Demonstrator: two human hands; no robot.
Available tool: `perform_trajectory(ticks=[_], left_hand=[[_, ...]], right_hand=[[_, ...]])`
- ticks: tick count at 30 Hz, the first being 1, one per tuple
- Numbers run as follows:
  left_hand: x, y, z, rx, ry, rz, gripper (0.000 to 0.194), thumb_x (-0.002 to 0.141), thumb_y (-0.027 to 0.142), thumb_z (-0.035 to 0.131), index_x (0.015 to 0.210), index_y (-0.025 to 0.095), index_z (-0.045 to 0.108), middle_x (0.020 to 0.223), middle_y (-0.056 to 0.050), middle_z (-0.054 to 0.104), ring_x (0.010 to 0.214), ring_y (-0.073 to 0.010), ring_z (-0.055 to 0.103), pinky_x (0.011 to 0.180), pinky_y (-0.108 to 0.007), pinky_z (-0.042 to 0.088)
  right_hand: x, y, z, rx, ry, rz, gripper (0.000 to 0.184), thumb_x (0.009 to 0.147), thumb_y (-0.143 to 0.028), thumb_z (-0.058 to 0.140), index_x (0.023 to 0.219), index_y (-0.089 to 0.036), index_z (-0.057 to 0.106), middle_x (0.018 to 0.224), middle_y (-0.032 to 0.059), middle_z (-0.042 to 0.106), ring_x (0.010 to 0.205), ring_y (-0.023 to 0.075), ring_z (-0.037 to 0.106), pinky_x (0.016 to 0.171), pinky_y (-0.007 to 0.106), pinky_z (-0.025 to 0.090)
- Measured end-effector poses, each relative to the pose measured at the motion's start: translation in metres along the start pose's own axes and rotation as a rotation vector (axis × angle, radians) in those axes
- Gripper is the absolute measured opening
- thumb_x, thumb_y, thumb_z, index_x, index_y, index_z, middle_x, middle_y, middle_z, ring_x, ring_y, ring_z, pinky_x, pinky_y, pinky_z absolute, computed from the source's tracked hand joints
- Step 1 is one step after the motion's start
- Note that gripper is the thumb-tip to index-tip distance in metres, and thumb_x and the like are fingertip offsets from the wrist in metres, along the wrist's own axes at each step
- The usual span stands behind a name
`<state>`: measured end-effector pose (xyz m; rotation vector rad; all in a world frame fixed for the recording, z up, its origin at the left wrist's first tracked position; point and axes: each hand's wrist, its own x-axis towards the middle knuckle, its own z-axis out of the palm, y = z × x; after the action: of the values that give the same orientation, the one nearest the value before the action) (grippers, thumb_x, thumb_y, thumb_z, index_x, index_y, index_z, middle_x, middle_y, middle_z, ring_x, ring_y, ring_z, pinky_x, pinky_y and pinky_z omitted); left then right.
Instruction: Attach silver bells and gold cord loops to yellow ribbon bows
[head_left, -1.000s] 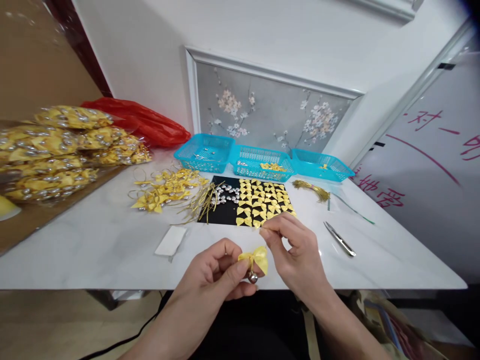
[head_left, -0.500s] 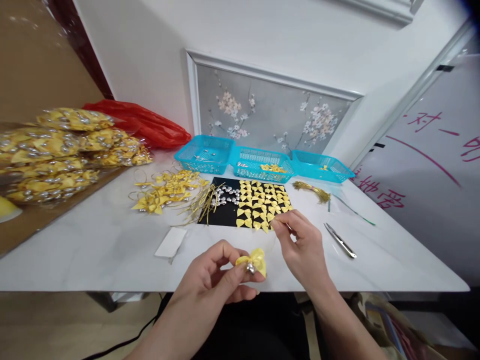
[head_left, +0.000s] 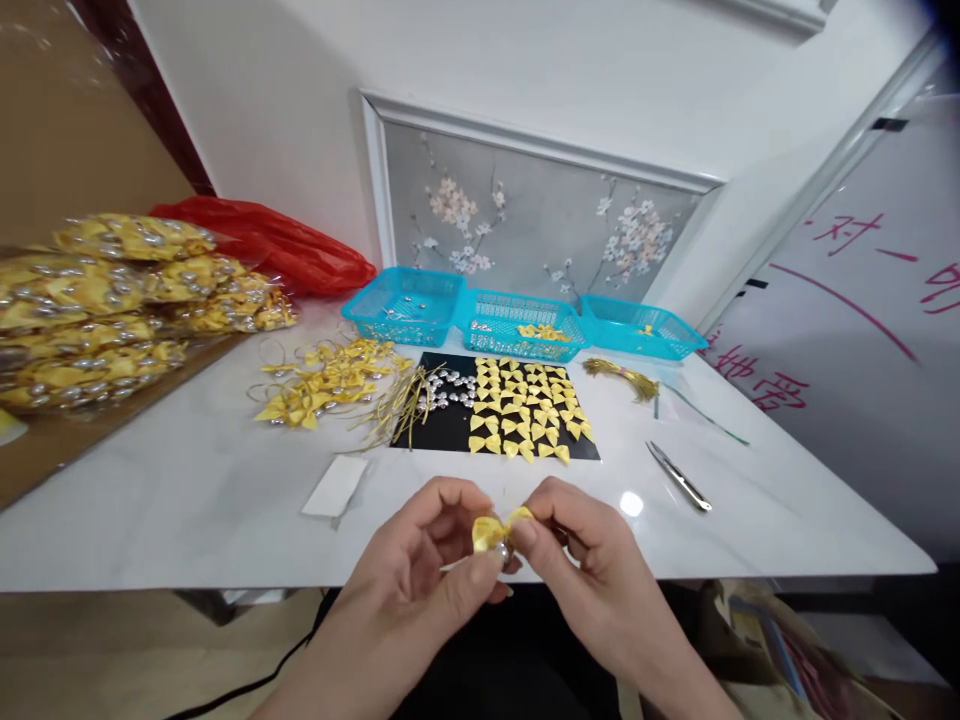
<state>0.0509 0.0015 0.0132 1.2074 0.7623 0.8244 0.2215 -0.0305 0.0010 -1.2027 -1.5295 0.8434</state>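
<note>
A yellow ribbon bow (head_left: 489,533) with silver beads (head_left: 502,549) at its middle is held between my two hands, above the front edge of the table. My left hand (head_left: 431,570) pinches the bow's left side and the beads between thumb and fingers. On the other side my right hand (head_left: 581,555) grips the bow's right loop. Beyond them lies a black mat (head_left: 435,432) with rows of yellow bows (head_left: 517,408) and a cluster of silver beads (head_left: 450,388). Gold wire ties (head_left: 401,405) rest across the mat's left edge.
Finished bows with beads (head_left: 322,380) are heaped left of the mat. Three blue baskets (head_left: 409,300) line the back. Bagged bows (head_left: 120,300) fill the far left, near a red bag (head_left: 262,240). At right lie a knife (head_left: 679,478) and a tie bundle (head_left: 622,378). A white card (head_left: 335,486) sits front left.
My right hand has come down and left from the mat's front right corner to the bow and now grips its right loop. My left hand keeps hold of the bow.
</note>
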Motion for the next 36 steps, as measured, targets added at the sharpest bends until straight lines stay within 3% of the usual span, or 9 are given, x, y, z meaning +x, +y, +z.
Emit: perform_trajectory(ticks=[6,10,16,22,25,29,36], left_hand=[[0.003,-0.001,-0.006,0.181,-0.001,-0.016,0.017,0.077,0.03,0.077,0.092,0.026,0.071,0.079,0.002,0.067,0.074,-0.0151,0.06,0.067,-0.021,0.049],[0.006,-0.002,-0.008,0.125,-0.041,-0.082,0.015,0.077,0.03,0.076,0.09,0.023,0.071,0.073,0.002,0.066,0.07,-0.0147,0.059,0.068,-0.023,0.048],[0.008,-0.004,-0.011,0.071,-0.017,-0.066,0.029,0.07,0.029,0.082,0.097,0.025,0.072,0.093,-0.002,0.071,0.093,-0.022,0.063,0.079,-0.028,0.051],[0.009,-0.007,-0.01,0.023,0.032,-0.076,0.019,0.073,0.033,0.082,0.089,0.024,0.075,0.077,0.001,0.069,0.074,-0.015,0.06,0.07,-0.024,0.049],[0.01,-0.01,-0.01,-0.061,0.009,-0.104,0.019,0.072,0.035,0.083,0.085,0.023,0.077,0.072,0.002,0.069,0.07,-0.0127,0.058,0.069,-0.021,0.048],[0.016,-0.016,-0.015,-0.166,0.005,-0.183,0.017,0.072,0.032,0.084,0.079,0.02,0.075,0.072,0.001,0.069,0.068,-0.0108,0.057,0.068,-0.02,0.047],[0.038,-0.021,-0.023,-0.156,0.046,-0.179,0.017,0.071,0.025,0.085,0.083,0.018,0.076,0.074,0.001,0.069,0.068,-0.0089,0.059,0.067,-0.016,0.046]], right_hand=[[-0.002,0.005,0.006,0.216,-0.014,0.111,0.036,0.096,-0.042,0.055,0.069,-0.018,0.05,0.062,-0.0049,0.041,0.057,0.0095,0.035,0.051,0.023,0.027],[-0.004,0.01,0.012,0.389,-0.022,0.175,0.043,0.095,-0.047,0.055,0.065,-0.019,0.044,0.059,-0.0059,0.036,0.055,0.0087,0.028,0.05,0.023,0.024],[-0.006,0.014,0.015,0.26,0.082,0.096,0.039,0.097,-0.043,0.053,0.067,-0.019,0.047,0.064,-0.0044,0.038,0.059,0.01,0.033,0.053,0.024,0.027],[-0.008,0.019,0.023,0.225,0.105,0.084,0.039,0.097,-0.044,0.051,0.067,-0.019,0.044,0.064,-0.0045,0.037,0.059,0.0105,0.034,0.053,0.024,0.029],[-0.01,0.024,0.026,0.209,0.038,0.111,0.039,0.098,-0.047,0.045,0.069,-0.02,0.043,0.064,-0.0046,0.038,0.058,0.0103,0.035,0.053,0.023,0.032],[-0.007,0.031,0.014,0.088,-0.056,0.113,0.031,0.092,-0.039,0.055,0.07,-0.018,0.051,0.064,-0.004,0.044,0.057,0.01,0.039,0.051,0.022,0.033],[0.038,0.042,-0.024,-0.195,0.081,-0.059,0.021,0.09,-0.026,0.056,0.071,-0.019,0.059,0.07,0.0012,0.055,0.067,0.0156,0.049,0.063,0.028,0.035]])
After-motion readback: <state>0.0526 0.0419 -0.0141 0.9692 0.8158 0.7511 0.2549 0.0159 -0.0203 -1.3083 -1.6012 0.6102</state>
